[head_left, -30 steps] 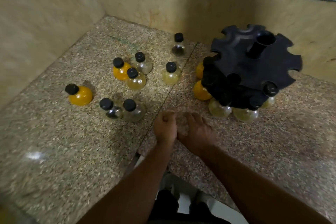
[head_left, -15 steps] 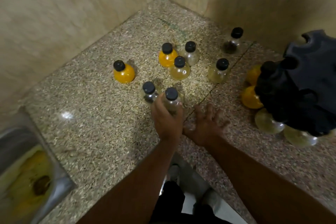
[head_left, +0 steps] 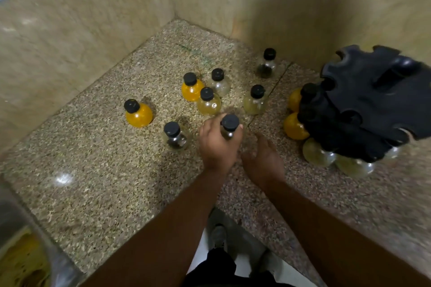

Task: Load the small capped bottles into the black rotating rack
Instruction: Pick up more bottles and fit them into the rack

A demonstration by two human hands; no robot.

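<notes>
My left hand [head_left: 218, 144] is wrapped around a clear round bottle with a black cap [head_left: 229, 123], near the counter's middle. My right hand [head_left: 263, 161] rests flat on the counter just right of it, fingers apart, holding nothing. The black rotating rack [head_left: 366, 100] stands at the right, with several orange and pale bottles [head_left: 295, 127] hanging in its lower slots. Loose bottles stand behind my hands: an orange bottle [head_left: 138, 114] at the left, a clear bottle [head_left: 175, 138] beside my left hand, and several more [head_left: 208, 103] farther back.
The speckled stone counter [head_left: 105, 170] fills a corner between two beige walls [head_left: 70, 30]. A steel sink [head_left: 21, 251] with yellowish contents lies at the lower left. The counter's front edge runs below my forearms, with the floor and my feet beneath.
My left hand reached forward, closed on a clear bottle and now holds it a little higher. My right hand stayed on the counter. The view swung left, shifting the rack to the right edge.
</notes>
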